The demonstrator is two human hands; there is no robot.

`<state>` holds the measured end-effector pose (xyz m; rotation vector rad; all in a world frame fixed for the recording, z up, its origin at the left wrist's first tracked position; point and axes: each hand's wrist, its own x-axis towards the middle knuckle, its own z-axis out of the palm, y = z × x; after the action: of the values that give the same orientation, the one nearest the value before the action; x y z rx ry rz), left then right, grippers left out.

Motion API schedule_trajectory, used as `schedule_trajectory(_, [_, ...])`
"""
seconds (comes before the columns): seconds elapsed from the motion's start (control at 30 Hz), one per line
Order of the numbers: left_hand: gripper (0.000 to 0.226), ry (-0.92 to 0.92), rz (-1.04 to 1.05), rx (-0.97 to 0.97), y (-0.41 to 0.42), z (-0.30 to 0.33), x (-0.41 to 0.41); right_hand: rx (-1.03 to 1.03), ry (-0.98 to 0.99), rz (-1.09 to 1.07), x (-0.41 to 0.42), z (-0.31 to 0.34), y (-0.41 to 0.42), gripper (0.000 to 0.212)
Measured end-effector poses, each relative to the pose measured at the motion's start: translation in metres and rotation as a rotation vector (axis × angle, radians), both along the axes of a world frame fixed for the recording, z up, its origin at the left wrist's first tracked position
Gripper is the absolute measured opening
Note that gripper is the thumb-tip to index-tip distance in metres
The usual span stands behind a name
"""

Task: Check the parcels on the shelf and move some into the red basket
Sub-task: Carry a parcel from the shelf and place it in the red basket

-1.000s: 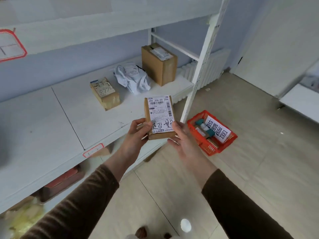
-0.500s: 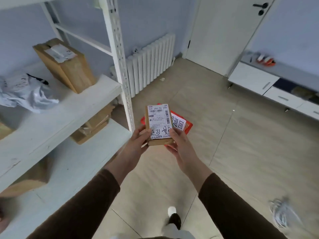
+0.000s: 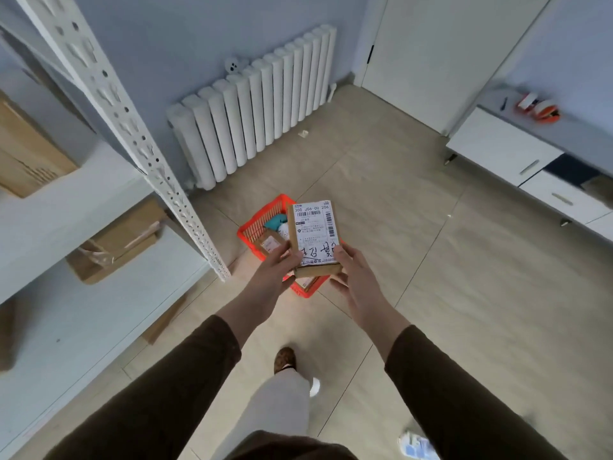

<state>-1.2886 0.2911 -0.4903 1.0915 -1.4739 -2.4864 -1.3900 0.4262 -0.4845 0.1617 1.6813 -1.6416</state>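
One small brown parcel point(image 3: 313, 239) is held at frame centre, directly above the red basket point(image 3: 252, 232) on the floor. Its white shipping label faces up; its long axis runs from 6 to 12 o'clock, barcode end at 12 and the handwritten end at 6, towards the person. Two hands hold it: the left hand point(image 3: 277, 272) grips the lower left edge with the thumb over the label corner; the right hand point(image 3: 353, 277) has its thumb on the lower right edge, the remaining fingers loosely spread beneath. The basket already contains at least three items: one labelled brown box, one teal item and one whitish item; the rest is hidden by the parcel. At 9 o'clock stands the white shelf point(image 3: 49, 207), carrying one cardboard box on the upper level and one taped box on the level below. One white radiator point(image 3: 255, 104) stands at 12 o'clock. One white cabinet point(image 3: 517, 154) is at 2 o'clock.
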Motion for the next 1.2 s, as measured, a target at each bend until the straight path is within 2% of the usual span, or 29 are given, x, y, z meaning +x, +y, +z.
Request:
schedule_trajectory(0.07, [0.033, -0.025, 0.004, 0.018, -0.009, -0.014, -0.033, 0.024, -0.006, 0.022, -0.032, -0.006, -0.009, 0.035])
schedule_trajectory(0.23, [0.053, -0.105, 0.018, 0.06, -0.023, -0.049, -0.109, 0.116, -0.009, 0.08, -0.108, -0.027, -0.021, 0.036])
schedule_trajectory(0.43, [0.036, -0.226, 0.137, 0.088, -0.023, -0.092, -0.188, 0.256, 0.045, 0.232, -0.202, -0.079, -0.036, 0.026])
schedule_trajectory(0.5, [0.036, -0.259, 0.168, 0.103, -0.021, -0.114, -0.212, 0.301, 0.061, 0.321, -0.234, -0.103, -0.039, 0.02])
schedule_trajectory(0.6, [0.038, -0.293, 0.222, 0.124, -0.014, -0.152, -0.244, 0.336, 0.053, 0.414, -0.276, -0.138, -0.045, 0.024])
schedule_trajectory(0.73, [0.033, -0.352, 0.316, 0.175, -0.002, -0.217, -0.276, 0.377, 0.027, 0.545, -0.317, -0.198, -0.053, 0.029])
schedule_trajectory(0.83, [0.031, -0.384, 0.371, 0.191, 0.005, -0.268, -0.29, 0.426, 0.089, 0.612, -0.335, -0.253, -0.063, 0.032])
schedule_trajectory(1.2, [0.028, -0.57, 0.436, 0.21, -0.022, -0.501, -0.302, 0.571, 0.203, 0.861, -0.351, -0.482, -0.111, 0.03])
